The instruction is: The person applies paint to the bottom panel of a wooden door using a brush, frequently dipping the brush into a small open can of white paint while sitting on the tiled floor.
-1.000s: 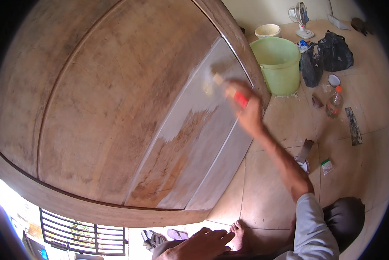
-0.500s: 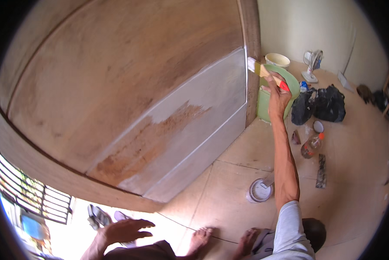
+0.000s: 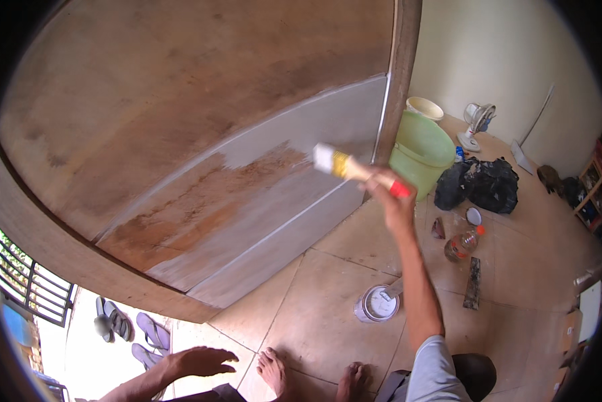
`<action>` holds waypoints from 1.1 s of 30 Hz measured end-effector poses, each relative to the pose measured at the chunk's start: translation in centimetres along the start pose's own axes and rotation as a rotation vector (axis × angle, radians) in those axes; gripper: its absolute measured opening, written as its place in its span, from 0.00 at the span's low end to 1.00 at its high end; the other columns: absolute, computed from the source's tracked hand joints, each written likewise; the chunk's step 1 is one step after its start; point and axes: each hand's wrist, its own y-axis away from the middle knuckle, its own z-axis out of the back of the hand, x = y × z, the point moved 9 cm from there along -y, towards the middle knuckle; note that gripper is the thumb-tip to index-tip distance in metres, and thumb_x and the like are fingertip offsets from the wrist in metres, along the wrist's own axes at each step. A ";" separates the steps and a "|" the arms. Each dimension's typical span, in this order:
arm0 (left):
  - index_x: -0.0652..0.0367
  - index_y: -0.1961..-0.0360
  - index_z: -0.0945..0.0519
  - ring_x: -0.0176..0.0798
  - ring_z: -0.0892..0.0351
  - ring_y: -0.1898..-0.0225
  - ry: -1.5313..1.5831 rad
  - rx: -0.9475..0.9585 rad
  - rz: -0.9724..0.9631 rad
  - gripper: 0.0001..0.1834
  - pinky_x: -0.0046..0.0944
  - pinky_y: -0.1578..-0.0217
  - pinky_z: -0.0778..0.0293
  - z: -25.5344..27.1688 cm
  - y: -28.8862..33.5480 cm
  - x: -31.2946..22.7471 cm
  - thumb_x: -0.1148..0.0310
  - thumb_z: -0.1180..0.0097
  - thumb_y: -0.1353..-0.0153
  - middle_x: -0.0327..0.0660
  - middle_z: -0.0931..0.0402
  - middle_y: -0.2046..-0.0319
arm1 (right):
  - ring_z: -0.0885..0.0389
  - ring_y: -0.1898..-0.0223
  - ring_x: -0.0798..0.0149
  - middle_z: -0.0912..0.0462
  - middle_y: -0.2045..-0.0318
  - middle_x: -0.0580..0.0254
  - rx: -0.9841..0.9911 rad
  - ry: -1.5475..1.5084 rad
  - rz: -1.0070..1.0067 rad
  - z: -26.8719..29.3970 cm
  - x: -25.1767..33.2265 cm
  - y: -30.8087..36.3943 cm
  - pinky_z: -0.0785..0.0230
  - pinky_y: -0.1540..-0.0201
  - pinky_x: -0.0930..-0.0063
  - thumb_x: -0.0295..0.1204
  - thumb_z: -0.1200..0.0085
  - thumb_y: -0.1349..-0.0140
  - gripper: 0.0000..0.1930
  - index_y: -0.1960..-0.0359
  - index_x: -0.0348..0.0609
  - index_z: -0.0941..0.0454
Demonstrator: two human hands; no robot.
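- From where I stand, the person's right hand (image 3: pixel 389 190) is closed around the handle of a paint brush (image 3: pixel 356 170), fingers wrapped near its red end.
- The brush points away to the left, white bristles foremost, in front of the grey part of a big wooden door (image 3: pixel 200 87); I can't tell whether the bristles touch it.
- The left hand (image 3: pixel 202 362) is held low over the person's lap, fingers loosely stretched and nearly together, with nothing in it.
- Grey paint (image 3: pixel 354 107) covers much of the door's lower panel, around a ragged patch of bare brown wood (image 3: pixel 180 218).
- A paint can (image 3: pixel 361 309) sits on the tiled floor (image 3: pixel 314 295), pale paint inside, a flat blade (image 3: pixel 396 288) leaning at its rim.
- Right of the can lie a dark, stained strip (image 3: pixel 472 285) and a clear bottle (image 3: pixel 459 248) with an orange-red cap, a round lid (image 3: pixel 474 216) just beyond the bottle.
- A green bucket (image 3: pixel 418 151) stands by the door's edge, black plastic bags (image 3: pixel 492 187) near it and a small fan (image 3: pixel 475 124) farther back.
- Purple sandals (image 3: pixel 155 331) and dark ones (image 3: pixel 116 321) rest on the bright floor at the lower left.
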 end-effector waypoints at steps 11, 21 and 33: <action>0.52 0.37 0.28 0.49 0.23 0.42 0.188 -0.063 0.100 0.27 0.45 0.43 0.27 -1.3 1.1 0.1 0.48 0.51 0.30 0.45 0.23 0.43 | 0.20 0.48 0.64 0.17 0.51 0.58 -0.305 0.244 0.140 5.2 -2.2 -2.4 0.27 0.46 0.72 0.19 0.44 0.37 0.13 0.50 0.35 0.19; 0.52 0.37 0.30 0.50 0.20 0.47 0.221 0.009 0.044 0.25 0.46 0.45 0.27 -3.7 4.9 -2.6 0.50 0.53 0.28 0.42 0.21 0.45 | 0.20 0.51 0.68 0.16 0.54 0.57 -0.147 0.103 0.128 -1.6 2.3 3.9 0.29 0.47 0.75 0.21 0.45 0.36 0.13 0.50 0.34 0.20; 0.51 0.36 0.30 0.51 0.20 0.47 0.161 -0.018 0.005 0.27 0.46 0.47 0.26 -2.0 2.2 -2.8 0.47 0.54 0.28 0.46 0.20 0.48 | 0.20 0.46 0.62 0.17 0.50 0.55 0.077 0.189 0.192 -8.3 2.3 6.7 0.30 0.43 0.71 0.19 0.47 0.37 0.16 0.47 0.37 0.21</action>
